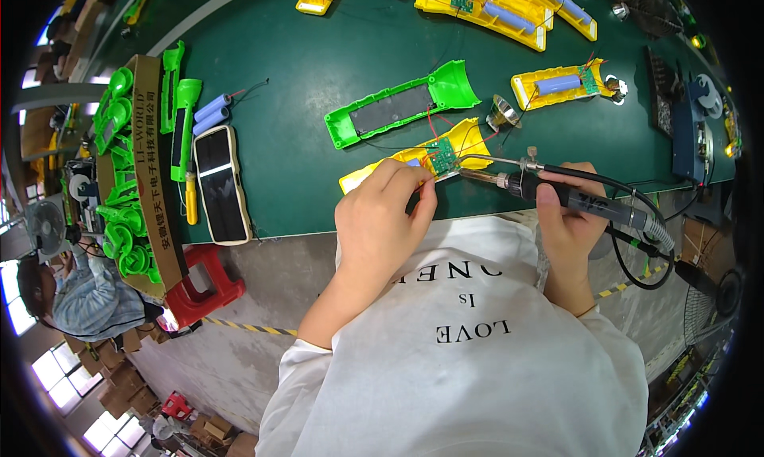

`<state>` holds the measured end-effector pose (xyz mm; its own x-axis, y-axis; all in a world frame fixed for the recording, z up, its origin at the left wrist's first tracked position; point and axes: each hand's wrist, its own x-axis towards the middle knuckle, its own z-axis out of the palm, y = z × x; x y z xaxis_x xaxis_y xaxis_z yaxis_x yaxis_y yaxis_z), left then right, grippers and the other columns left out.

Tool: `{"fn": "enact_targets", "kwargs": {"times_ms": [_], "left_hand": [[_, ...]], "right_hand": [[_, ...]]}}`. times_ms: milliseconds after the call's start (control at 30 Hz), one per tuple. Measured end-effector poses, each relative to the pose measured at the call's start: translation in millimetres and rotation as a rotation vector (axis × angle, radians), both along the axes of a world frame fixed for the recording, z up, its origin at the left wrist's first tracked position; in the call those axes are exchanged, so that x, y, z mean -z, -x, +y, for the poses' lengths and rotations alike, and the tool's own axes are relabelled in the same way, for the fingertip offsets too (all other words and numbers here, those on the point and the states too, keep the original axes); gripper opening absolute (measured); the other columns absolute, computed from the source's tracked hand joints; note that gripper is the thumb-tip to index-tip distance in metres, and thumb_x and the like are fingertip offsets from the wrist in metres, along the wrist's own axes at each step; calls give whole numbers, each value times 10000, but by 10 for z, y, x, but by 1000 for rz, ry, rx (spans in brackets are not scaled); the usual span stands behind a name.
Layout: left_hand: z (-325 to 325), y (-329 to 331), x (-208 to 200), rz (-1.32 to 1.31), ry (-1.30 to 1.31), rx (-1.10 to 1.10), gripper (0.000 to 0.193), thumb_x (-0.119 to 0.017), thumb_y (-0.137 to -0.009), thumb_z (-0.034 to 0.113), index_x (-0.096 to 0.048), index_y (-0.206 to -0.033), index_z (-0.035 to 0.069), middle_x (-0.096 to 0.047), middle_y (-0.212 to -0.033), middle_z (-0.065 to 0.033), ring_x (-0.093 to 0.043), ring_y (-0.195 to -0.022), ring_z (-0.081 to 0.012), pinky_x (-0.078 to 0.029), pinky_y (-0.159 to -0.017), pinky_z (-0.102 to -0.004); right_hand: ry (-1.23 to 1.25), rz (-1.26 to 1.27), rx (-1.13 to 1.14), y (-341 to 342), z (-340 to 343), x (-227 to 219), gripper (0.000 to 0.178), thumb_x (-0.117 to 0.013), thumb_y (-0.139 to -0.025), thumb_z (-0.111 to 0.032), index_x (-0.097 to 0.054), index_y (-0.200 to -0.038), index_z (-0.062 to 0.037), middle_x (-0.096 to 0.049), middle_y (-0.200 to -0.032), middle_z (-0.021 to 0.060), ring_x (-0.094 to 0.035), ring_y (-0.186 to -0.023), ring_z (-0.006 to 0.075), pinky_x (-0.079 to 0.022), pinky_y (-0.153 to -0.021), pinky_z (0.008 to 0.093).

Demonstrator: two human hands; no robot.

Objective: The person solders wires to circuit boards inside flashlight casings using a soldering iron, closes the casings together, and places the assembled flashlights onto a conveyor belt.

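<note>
My right hand [571, 228] is closed around a black-handled soldering iron [585, 200] with a thin metal feed tube beside it. The iron's tip reaches the edge of a small green circuit board [441, 156] in a yellow flashlight shell half [473, 137]. My left hand [379, 214] bends over that shell with thumb and forefinger pinched just left of the board; what they grip is too small to make out. Part of a blue battery cell [414, 162] shows beside the fingers. Red and black wires run from the board toward a silver reflector [503, 113].
Behind lies a green shell half [398, 111]; to the right, a yellow shell with a cell [557, 84]. More yellow shells [485, 11] line the far side. On the left are a phone [219, 186], loose cells [211, 115] and a carton [150, 178] of green parts. A blue device [691, 134] stands right.
</note>
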<state>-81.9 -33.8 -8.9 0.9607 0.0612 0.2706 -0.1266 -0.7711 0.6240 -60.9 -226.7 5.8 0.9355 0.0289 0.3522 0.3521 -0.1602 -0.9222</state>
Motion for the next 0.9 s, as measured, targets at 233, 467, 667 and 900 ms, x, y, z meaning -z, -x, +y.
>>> {"fn": "enact_targets", "kwargs": {"times_ms": [233, 467, 667, 900], "left_hand": [[-8, 4, 10, 4, 9, -4, 59, -636, -653, 77, -589, -686, 86, -529, -629, 6, -412, -396, -102, -327, -384, -224], [-2, 11, 13, 1, 0, -3, 68, -638, -653, 75, -598, -708, 82, -554, -671, -6, -438, -417, -105, -346, -398, -221], [-5, 15, -13, 38, -12, -4, 61, -630, -664, 91, -576, -684, 69, -543, -674, -15, -527, -508, -169, -405, -438, -265], [-2, 14, -23, 45, -14, 7, 60, -629, -663, 89, -580, -691, 71, -544, -677, -14, -530, -512, -168, -404, -439, -263]], "right_hand": [[-17, 38, 7, 24, 30, -33, 161, -646, -695, -5, -580, -839, 18, -544, -794, 78, -486, -615, 69, -372, -504, 175], [20, -19, 9, 7, 3, -9, 168, -655, -687, -4, -580, -836, 16, -546, -780, 72, -479, -612, 67, -369, -503, 176], [0, -8, 14, 10, 35, -23, 168, -653, -687, -1, -576, -835, 18, -545, -778, 80, -485, -598, 69, -371, -497, 177], [26, -33, 21, -21, 70, -48, 163, -651, -696, -6, -558, -830, 14, -543, -766, 79, -483, -556, 62, -365, -461, 169]]}}
